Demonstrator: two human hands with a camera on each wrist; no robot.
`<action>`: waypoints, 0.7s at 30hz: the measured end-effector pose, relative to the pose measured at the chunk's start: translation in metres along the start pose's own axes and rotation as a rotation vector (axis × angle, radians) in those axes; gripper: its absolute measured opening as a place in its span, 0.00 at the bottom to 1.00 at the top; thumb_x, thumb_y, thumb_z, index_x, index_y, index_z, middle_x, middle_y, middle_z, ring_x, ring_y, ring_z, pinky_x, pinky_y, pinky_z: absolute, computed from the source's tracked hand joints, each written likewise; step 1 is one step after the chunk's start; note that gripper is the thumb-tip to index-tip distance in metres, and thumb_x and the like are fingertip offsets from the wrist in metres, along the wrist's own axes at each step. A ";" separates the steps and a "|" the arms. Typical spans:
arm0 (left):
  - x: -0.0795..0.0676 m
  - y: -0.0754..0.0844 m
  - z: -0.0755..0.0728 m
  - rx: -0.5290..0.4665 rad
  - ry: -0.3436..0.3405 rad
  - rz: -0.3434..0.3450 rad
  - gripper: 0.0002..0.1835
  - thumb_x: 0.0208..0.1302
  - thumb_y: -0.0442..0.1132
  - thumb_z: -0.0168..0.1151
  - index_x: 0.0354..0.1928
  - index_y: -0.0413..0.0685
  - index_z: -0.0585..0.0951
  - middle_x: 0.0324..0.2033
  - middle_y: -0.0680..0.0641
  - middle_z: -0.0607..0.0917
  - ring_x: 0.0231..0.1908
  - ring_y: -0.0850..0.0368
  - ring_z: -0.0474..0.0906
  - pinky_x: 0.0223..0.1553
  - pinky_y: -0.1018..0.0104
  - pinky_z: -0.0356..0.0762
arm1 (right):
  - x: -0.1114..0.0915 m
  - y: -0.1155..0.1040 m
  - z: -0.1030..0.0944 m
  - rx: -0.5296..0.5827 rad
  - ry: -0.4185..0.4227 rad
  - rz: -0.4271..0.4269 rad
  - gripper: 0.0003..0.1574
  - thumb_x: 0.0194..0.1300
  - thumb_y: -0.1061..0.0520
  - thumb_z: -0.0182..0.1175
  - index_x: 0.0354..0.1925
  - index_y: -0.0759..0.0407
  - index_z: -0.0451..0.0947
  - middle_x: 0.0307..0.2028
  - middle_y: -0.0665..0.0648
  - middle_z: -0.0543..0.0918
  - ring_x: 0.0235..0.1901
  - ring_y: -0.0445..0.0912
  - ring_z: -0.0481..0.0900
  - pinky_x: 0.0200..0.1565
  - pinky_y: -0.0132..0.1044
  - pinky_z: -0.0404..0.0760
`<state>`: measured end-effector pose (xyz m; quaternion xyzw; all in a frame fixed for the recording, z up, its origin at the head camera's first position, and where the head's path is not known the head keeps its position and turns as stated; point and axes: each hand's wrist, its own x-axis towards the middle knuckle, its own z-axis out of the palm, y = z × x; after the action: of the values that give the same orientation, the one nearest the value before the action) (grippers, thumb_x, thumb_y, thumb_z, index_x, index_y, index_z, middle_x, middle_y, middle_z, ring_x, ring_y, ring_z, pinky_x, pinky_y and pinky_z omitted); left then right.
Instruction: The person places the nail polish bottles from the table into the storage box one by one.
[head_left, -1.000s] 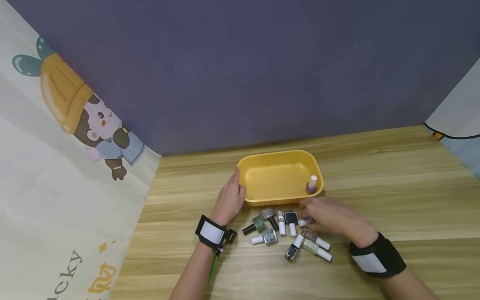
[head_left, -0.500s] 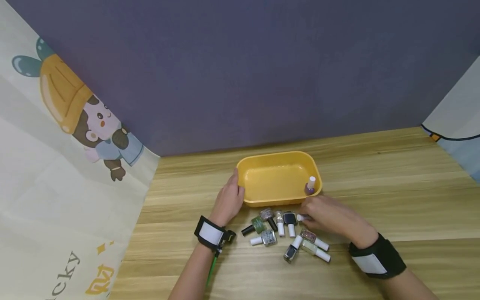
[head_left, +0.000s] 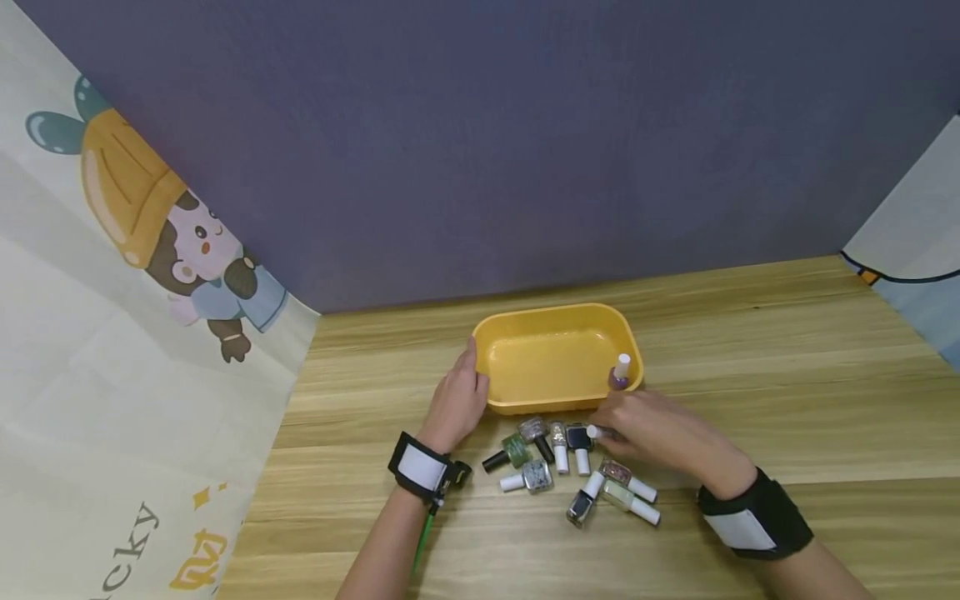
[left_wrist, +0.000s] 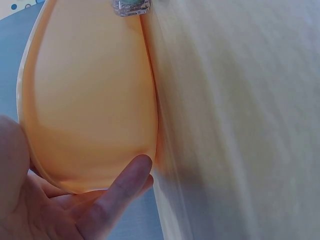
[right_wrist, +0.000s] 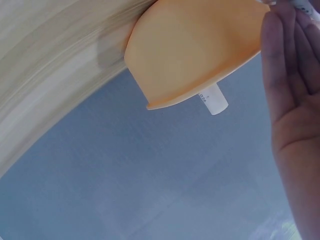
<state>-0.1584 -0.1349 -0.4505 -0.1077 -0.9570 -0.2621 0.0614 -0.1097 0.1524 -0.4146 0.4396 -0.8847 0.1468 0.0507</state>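
A yellow plastic tray point(head_left: 555, 398) stands on the table, one purple nail polish bottle point(head_left: 619, 372) with a white cap upright in its right front corner. At the tray's left end my left hand point(head_left: 456, 402) grips the wall; the left wrist view shows its thumb point(left_wrist: 120, 187) pressed against the outside. My right hand point(head_left: 652, 423), just before the tray's right front corner, pinches a nail polish bottle point(head_left: 597, 432) by its body, white cap pointing left. Fingers hide most of that bottle. Close beside it lies a black nail polish bottle point(head_left: 580, 437) with a white cap.
Several more nail polish bottles lie in front of the tray, among them a green one point(head_left: 516, 451), a glitter one point(head_left: 537, 475), a pale green one point(head_left: 618, 494) and a dark one point(head_left: 581, 507). A dark wall point(head_left: 525, 167) rises behind the wooden table point(head_left: 765, 400).
My right hand has shifted slightly left with the pinched bottle, whose cap now overlaps the black bottle in the head view. The left hand keeps its grip on the tray.
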 end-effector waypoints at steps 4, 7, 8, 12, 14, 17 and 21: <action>0.000 0.000 0.000 0.007 -0.004 -0.003 0.32 0.68 0.43 0.38 0.71 0.45 0.46 0.67 0.46 0.60 0.36 0.56 0.72 0.47 0.63 0.69 | 0.000 -0.001 -0.002 -0.009 0.032 -0.014 0.08 0.53 0.55 0.61 0.22 0.46 0.71 0.23 0.39 0.70 0.25 0.32 0.66 0.28 0.26 0.70; 0.001 0.000 0.000 0.011 -0.004 -0.002 0.32 0.68 0.43 0.38 0.71 0.45 0.46 0.67 0.46 0.60 0.27 0.57 0.70 0.43 0.63 0.70 | -0.001 -0.001 -0.004 -0.020 0.064 -0.028 0.10 0.53 0.55 0.61 0.22 0.45 0.69 0.23 0.38 0.68 0.25 0.32 0.65 0.27 0.25 0.68; 0.001 0.000 0.000 0.014 -0.002 -0.001 0.32 0.68 0.43 0.38 0.71 0.44 0.46 0.67 0.45 0.61 0.26 0.58 0.69 0.42 0.64 0.70 | -0.001 -0.001 -0.005 -0.028 0.077 -0.036 0.10 0.53 0.56 0.61 0.22 0.45 0.69 0.23 0.38 0.68 0.26 0.32 0.65 0.26 0.25 0.68; 0.001 0.000 0.001 0.013 0.003 0.002 0.32 0.68 0.43 0.38 0.71 0.43 0.47 0.67 0.45 0.60 0.23 0.58 0.68 0.40 0.64 0.70 | -0.001 0.000 -0.007 -0.069 0.120 -0.067 0.09 0.52 0.57 0.61 0.24 0.47 0.70 0.25 0.40 0.70 0.28 0.34 0.68 0.28 0.26 0.70; 0.001 -0.001 0.001 0.016 0.007 0.001 0.32 0.68 0.42 0.39 0.71 0.43 0.48 0.67 0.45 0.61 0.27 0.58 0.69 0.42 0.64 0.70 | -0.001 0.000 -0.007 -0.085 0.135 -0.080 0.07 0.51 0.57 0.61 0.25 0.48 0.71 0.26 0.42 0.73 0.29 0.35 0.70 0.29 0.27 0.71; 0.001 -0.001 0.001 0.013 0.010 -0.001 0.32 0.67 0.42 0.39 0.71 0.42 0.48 0.67 0.46 0.61 0.32 0.57 0.72 0.45 0.63 0.71 | -0.001 0.000 -0.009 -0.100 0.153 -0.092 0.05 0.52 0.57 0.61 0.27 0.49 0.73 0.28 0.43 0.76 0.31 0.37 0.71 0.30 0.28 0.72; 0.001 -0.001 0.001 0.010 0.013 0.003 0.32 0.67 0.42 0.39 0.71 0.42 0.48 0.67 0.45 0.61 0.41 0.56 0.73 0.49 0.61 0.70 | -0.002 -0.002 -0.013 -0.117 0.175 -0.107 0.04 0.52 0.58 0.60 0.28 0.50 0.74 0.29 0.43 0.76 0.32 0.37 0.71 0.30 0.28 0.72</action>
<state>-0.1595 -0.1351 -0.4514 -0.1073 -0.9577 -0.2581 0.0686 -0.1075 0.1566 -0.4026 0.4681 -0.8591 0.1298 0.1612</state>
